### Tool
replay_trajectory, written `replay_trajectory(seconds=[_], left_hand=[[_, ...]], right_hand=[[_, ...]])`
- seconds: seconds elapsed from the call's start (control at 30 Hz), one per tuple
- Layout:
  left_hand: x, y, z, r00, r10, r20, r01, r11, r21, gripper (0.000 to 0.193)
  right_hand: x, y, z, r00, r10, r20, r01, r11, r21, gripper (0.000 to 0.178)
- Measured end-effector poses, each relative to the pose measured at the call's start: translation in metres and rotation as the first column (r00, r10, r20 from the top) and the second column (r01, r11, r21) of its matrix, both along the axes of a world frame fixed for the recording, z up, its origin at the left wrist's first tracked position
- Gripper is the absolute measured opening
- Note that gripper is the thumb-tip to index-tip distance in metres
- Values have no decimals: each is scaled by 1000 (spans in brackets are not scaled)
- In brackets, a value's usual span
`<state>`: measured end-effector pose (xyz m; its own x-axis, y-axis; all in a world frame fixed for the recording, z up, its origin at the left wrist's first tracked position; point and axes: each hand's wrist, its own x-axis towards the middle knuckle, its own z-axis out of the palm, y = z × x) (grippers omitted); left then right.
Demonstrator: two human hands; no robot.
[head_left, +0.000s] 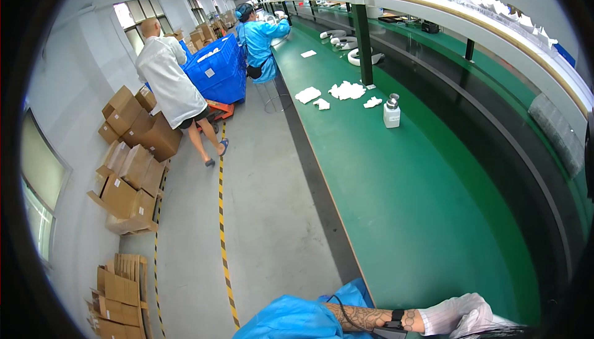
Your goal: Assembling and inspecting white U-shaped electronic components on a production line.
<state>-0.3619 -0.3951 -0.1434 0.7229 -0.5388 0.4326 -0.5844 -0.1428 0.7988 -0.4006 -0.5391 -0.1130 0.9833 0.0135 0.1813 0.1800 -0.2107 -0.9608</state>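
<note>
My left hand (465, 314), in a white glove, is low at the right, over the near end of the green bench top (421, 215). Its fingers are mostly hidden at the lower edge, so I cannot tell what they hold. A black strap (396, 319) with a dark cable circles that wrist, and a blue sleeve (297, 317) covers the upper arm. My right hand is out of view. Farther along the bench stands a white square bottle (391, 115) with a metal top. Crumpled white cloths (348, 91) lie beyond it.
White curved parts (344, 42) lie farther down, beside a dark belt (495, 122). A green post (361, 45) supports the overhead shelf. One person in blue (257, 39) sits at the bench; another in white (167, 73) stands by blue crates (216, 69). Cardboard boxes (133, 178) line the wall.
</note>
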Motion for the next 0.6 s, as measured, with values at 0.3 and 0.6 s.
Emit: replay_trajectory(seconds=[0.3,0.6], left_hand=[[7,4,1,997,-73,-33,71,996,-53,39],[-29,13,64,984,155,-93,-179,903,-390,38]], right_hand=[[9,10,-10,986,-38,164,56,993,-105,30],[10,3,-23,992,-34,125,50,991,-128,31]])
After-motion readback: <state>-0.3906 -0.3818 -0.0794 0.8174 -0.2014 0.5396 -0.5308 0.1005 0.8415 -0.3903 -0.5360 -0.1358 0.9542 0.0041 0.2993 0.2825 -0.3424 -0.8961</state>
